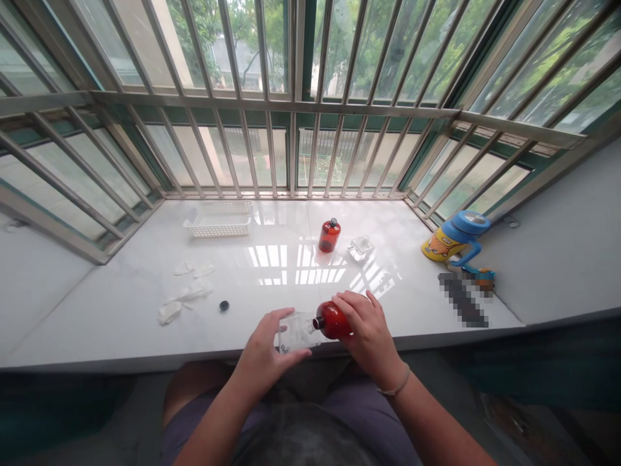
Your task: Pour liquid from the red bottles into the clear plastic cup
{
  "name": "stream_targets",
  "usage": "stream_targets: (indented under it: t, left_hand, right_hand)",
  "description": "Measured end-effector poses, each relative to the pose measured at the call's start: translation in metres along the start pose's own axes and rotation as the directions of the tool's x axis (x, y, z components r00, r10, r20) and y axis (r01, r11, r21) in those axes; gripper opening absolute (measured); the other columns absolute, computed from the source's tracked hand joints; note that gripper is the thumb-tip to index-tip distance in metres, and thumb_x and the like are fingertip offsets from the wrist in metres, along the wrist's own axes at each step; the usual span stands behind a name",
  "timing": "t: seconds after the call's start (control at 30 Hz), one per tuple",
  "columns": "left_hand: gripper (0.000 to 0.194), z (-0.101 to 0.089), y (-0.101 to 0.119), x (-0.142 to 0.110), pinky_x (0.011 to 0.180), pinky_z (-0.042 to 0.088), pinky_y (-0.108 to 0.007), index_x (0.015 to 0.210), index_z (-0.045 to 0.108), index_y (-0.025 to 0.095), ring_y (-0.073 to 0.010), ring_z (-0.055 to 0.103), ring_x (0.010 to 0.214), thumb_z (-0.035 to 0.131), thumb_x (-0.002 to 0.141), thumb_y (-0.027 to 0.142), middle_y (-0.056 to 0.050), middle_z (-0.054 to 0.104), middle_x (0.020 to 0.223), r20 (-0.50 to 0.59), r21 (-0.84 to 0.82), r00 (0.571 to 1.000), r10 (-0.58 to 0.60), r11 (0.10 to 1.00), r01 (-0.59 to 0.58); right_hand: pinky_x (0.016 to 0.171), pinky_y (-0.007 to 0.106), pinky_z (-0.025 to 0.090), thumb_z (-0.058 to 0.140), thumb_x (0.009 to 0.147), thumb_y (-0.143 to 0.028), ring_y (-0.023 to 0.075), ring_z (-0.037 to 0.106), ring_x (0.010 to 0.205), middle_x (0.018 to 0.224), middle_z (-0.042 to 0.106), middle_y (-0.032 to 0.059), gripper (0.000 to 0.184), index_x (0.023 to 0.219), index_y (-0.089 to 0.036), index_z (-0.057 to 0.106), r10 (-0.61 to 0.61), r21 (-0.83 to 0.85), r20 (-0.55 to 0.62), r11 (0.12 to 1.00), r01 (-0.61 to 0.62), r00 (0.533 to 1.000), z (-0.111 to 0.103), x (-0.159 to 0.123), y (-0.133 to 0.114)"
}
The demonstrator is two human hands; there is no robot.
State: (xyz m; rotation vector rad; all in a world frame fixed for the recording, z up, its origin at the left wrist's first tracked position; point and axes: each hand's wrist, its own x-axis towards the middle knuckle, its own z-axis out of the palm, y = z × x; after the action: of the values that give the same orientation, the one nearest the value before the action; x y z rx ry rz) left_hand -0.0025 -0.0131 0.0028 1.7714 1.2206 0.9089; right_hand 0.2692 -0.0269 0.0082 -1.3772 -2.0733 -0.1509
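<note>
My right hand (pixel 365 330) is wrapped around a small red bottle (pixel 332 320), tipped on its side with its open neck pointing left. My left hand (pixel 268 353) grips a small clear container (pixel 297 331) right at the bottle's mouth, near the front edge of the white sill (pixel 121 310). A small black cap (pixel 224 305) lies on the sill to the left of my hands. A second red bottle (pixel 329 235) with a black cap stands upright farther back, beside another clear container (pixel 361 247).
A white plastic basket (pixel 218 221) sits at the back left by the barred window. Several white crumpled wipes (pixel 187 291) lie at the left. A yellow and blue handled cup (pixel 453 239) lies on its side at the right.
</note>
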Motion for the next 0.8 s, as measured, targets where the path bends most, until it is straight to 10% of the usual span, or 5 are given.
stream_targets:
  t: [0.8]
  left_hand:
    - [0.074,0.009,0.0,0.001,0.111,0.06,-0.049,0.136,0.06,0.027,-0.0309,0.068,0.131,0.097,0.072,0.039,-0.01,0.065,0.147,0.096,-0.274,0.973,-0.208,0.935,0.227]
  right_hand:
    - [0.133,0.061,0.017,0.064,0.096,-0.011,0.0291,0.056,0.142,0.145,0.069,0.0058,0.057,0.149,-0.032,0.057,-0.062,-0.057,0.05,0.996,0.065,0.997,-0.017,0.02,0.0]
